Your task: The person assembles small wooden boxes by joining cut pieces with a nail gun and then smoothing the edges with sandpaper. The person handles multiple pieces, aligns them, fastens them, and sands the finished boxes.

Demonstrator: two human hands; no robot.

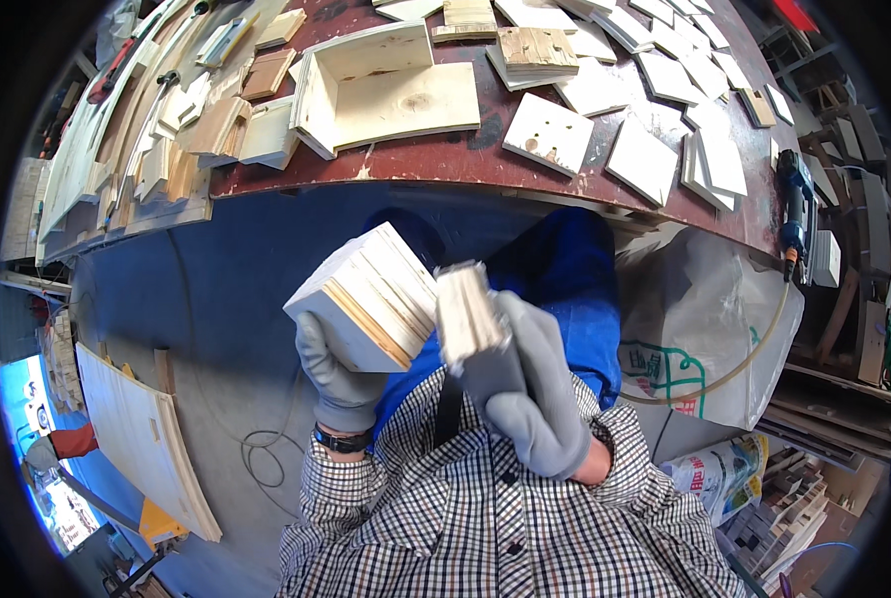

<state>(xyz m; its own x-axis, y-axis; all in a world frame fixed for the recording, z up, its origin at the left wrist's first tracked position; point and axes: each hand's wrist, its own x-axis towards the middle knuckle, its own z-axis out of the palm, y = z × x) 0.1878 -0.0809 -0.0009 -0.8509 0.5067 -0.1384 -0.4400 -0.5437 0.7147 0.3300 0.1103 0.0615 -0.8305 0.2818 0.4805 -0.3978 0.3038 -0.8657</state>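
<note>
My left hand, in a grey glove, is closed around a stack of square wooden boards, held in front of my lap with the layered edges facing up. My right hand, gloved alike, grips a wooden block with a rough pale end and a dark grey side. The block is slightly blurred and lies close against the right side of the stack; whether they touch I cannot tell. Beyond both hands stands a dark red worktable.
On the table are an open wooden box and many loose square boards. A dark power tool with a hose hangs at the right edge. A plastic sack stands below it; a curved panel leans at left, near a cable on the floor.
</note>
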